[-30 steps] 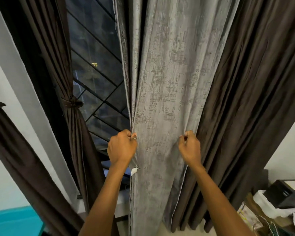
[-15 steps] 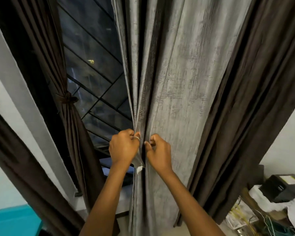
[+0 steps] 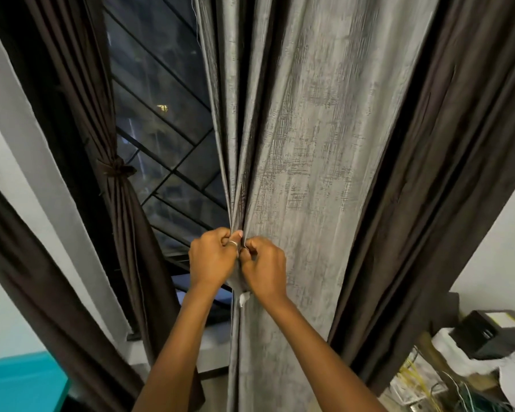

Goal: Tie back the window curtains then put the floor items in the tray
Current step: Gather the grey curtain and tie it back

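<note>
A grey textured curtain (image 3: 304, 150) hangs in front of me, its dark brown side (image 3: 446, 179) falling to the right. My left hand (image 3: 211, 260) pinches the curtain's left edge in a fist. My right hand (image 3: 265, 269) presses right against it, gripping a fold of the same grey cloth. A small white tag (image 3: 243, 298) hangs just below both hands. At the left a dark brown curtain (image 3: 122, 221) is gathered and knotted with a tie (image 3: 115, 169). No tray or floor items show.
The dark window with a diagonal metal grille (image 3: 164, 138) shows between the curtains. A black box (image 3: 494, 331) sits on white sheets at lower right, above a tangle of wires (image 3: 446, 391). A teal surface (image 3: 21, 382) lies at lower left.
My right hand has slid left along the grey curtain until it meets my left hand, bunching the cloth between them into folds. My left hand has stayed in place.
</note>
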`<state>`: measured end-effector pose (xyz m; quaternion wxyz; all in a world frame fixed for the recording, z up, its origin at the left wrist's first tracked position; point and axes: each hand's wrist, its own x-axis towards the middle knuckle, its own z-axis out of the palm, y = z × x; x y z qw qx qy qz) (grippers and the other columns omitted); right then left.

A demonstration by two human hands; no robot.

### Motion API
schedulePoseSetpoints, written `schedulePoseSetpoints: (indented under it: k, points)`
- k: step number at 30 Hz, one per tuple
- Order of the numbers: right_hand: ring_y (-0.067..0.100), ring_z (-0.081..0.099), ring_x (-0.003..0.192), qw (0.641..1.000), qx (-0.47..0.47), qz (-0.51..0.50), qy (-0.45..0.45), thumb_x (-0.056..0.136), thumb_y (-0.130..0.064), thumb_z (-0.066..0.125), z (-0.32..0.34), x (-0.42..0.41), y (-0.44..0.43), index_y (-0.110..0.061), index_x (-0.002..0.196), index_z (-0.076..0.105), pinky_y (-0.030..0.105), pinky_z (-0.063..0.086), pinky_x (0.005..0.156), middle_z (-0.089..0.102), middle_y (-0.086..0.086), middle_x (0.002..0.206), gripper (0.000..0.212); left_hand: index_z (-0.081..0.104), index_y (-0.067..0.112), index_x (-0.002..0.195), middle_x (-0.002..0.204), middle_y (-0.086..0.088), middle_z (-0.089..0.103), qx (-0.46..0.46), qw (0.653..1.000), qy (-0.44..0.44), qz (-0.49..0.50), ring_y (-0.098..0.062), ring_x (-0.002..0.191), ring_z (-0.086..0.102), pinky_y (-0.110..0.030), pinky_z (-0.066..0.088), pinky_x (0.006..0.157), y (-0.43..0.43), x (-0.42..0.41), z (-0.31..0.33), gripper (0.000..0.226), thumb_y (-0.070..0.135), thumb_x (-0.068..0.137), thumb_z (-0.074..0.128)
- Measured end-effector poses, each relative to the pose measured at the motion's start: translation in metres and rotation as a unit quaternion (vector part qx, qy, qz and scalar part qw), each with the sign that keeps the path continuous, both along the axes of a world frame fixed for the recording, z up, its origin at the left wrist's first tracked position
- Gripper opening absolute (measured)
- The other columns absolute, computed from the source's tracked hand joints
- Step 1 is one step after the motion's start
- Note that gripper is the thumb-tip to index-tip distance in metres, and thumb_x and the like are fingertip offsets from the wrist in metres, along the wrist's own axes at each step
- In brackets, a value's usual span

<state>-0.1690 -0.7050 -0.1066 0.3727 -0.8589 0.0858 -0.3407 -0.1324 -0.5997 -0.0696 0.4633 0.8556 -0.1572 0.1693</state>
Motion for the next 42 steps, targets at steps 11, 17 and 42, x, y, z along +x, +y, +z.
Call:
schedulePoseSetpoints:
  k: [11,17,42]
  points:
    - [0.016,0.057,0.067,0.999,-0.018,0.027,-0.016,0.090,-0.005,0.061,-0.006,-0.007,-0.006,-0.010,0.081,0.067,0.030,0.046,0.060,0.065,0.003,0.076,0.012,0.054,0.012,0.062,0.052,-0.002,0.055,0.032,0.999,-0.011,0.039,-0.018,0.054,0.056,-0.034,0.042,0.056,-0.010,-0.017,0.000,0.046,0.040,0.099,0.057]
    - [0.020,0.056,0.055,0.997,-0.023,0.026,-0.069,0.095,-0.012,0.057,-0.008,-0.012,-0.003,-0.005,0.074,0.063,0.034,0.041,0.048,0.062,0.007,0.066,0.023,0.052,0.012,0.062,0.053,-0.002,0.054,0.127,0.988,-0.037,0.074,-0.020,0.052,0.052,-0.033,0.038,0.052,-0.020,-0.032,0.009,0.061,0.064,0.094,0.048]
    - [0.001,0.049,0.065,0.996,-0.058,0.056,-0.043,0.091,-0.006,0.060,-0.013,0.002,-0.018,-0.012,0.088,0.072,0.012,0.035,0.058,0.068,0.001,0.078,0.014,0.052,0.014,0.063,0.064,-0.013,0.064,0.089,0.994,-0.051,0.028,-0.035,0.062,0.062,-0.038,0.049,0.057,-0.015,0.000,0.002,0.040,0.033,0.098,0.058]
